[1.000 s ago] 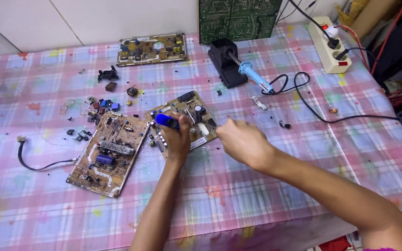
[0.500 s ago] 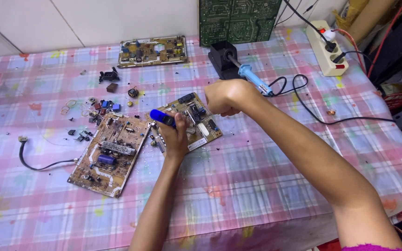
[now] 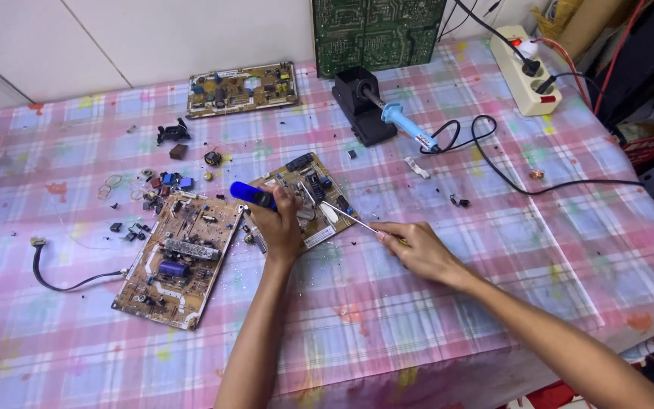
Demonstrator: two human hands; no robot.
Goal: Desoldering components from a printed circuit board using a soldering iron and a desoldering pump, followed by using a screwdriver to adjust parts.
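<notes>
My left hand (image 3: 278,226) rests on a small brown circuit board (image 3: 313,188) and is shut on a blue pen-shaped tool (image 3: 252,195) that points up and left. My right hand (image 3: 416,250) lies on the checked cloth just right of that board. It pinches thin metal tweezers (image 3: 346,216), whose tips reach over the board's near edge.
A larger circuit board (image 3: 179,257) lies to the left, with loose components (image 3: 153,185) above it and a black cable (image 3: 62,276) beside it. A blue-handled soldering iron (image 3: 405,126) sits in its black stand (image 3: 356,102). There is a power strip (image 3: 527,72) at back right and another board (image 3: 242,87) at the back.
My right hand rose toward the soldering iron stand, then came back down to the right of the small board, now holding tweezers. My left hand has stayed on the board.
</notes>
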